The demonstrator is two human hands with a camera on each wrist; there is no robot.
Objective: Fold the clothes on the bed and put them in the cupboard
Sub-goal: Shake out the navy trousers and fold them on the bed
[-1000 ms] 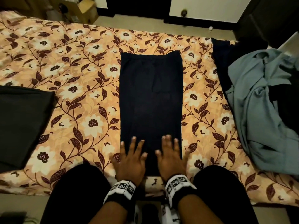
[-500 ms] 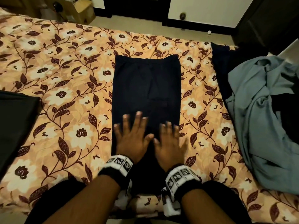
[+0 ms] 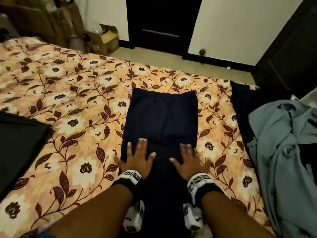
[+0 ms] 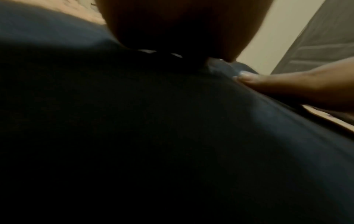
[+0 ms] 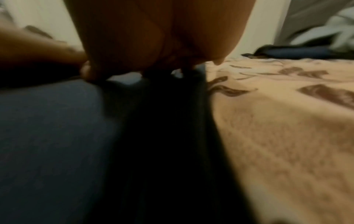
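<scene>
A dark navy garment (image 3: 163, 121) lies flat as a long strip down the middle of the floral bedspread (image 3: 77, 117). My left hand (image 3: 137, 158) presses on it palm down with the fingers spread, near its left edge. My right hand (image 3: 187, 160) presses beside it, flat and spread, near the right edge. In the left wrist view the navy cloth (image 4: 172, 136) fills the frame under the palm. The right wrist view shows the navy garment (image 5: 57, 136) beside the bedspread (image 5: 277, 136).
A heap of grey-blue clothing (image 3: 283, 160) and a dark piece (image 3: 240, 103) lie at the right of the bed. A folded black garment (image 3: 18, 145) sits at the left edge. Beyond the bed are the floor, a dark door (image 3: 163, 23) and a cardboard box (image 3: 106, 38).
Both hands have slid away from me up the navy garment, from its near end to about its middle, staying flat. The head view has tilted up toward the far wall.
</scene>
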